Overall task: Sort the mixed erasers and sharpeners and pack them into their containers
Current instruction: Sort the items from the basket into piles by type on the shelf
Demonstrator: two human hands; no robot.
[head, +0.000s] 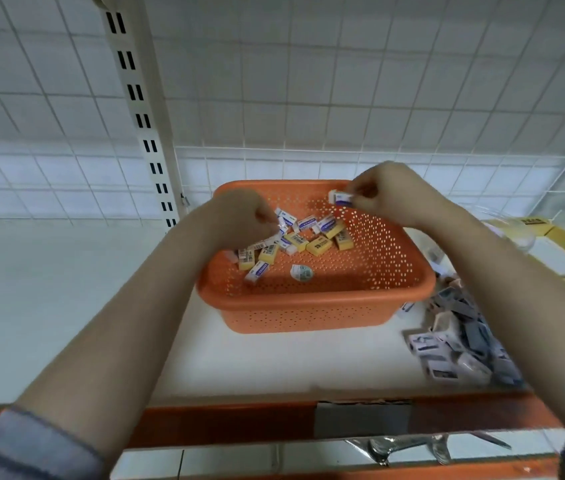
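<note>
The yellow eraser (319,246) in the basket (326,306) bears a dark "2B" on its sleeve. Several erasers (the ones lying label-down) show barcodes (247,253), their digits too small to read. Blue bands on the white erasers (307,223) carry print too blurred to make out.

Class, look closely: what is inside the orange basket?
The orange basket holds loose erasers in white-blue and yellow sleeves, plus one round white item. Whatever lies under the left hand is covered.
</note>
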